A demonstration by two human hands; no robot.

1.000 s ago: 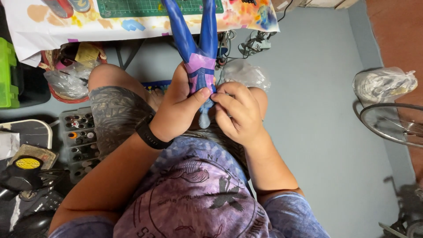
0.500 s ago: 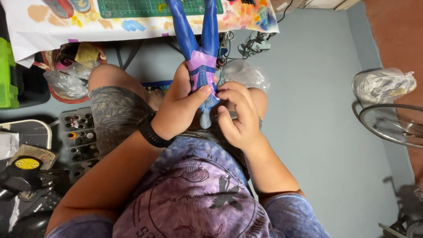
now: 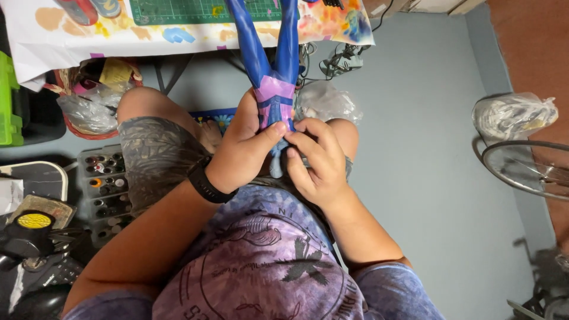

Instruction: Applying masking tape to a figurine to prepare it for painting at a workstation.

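I hold one blue and purple figure [image 3: 274, 89] at the upper middle of the frame, its two legs pointing up toward the table edge. My left hand [image 3: 243, 148] grips its torso, thumb across the front; my right hand [image 3: 317, 160] pinches its lower end with the fingertips. The figure's head is hidden behind my fingers. One green mat [image 3: 201, 9] at the top is cut off. One tray of paint pots [image 3: 104, 181] sits at left; the pots are too small to count.

- The figure [image 3: 274, 89] between the fingers was blue with a pink-purple middle.
- The shirt [image 3: 261, 266] below the fingers was mottled purple with dark print.
- The shorts [image 3: 154, 160] were grey, leaf-patterned.
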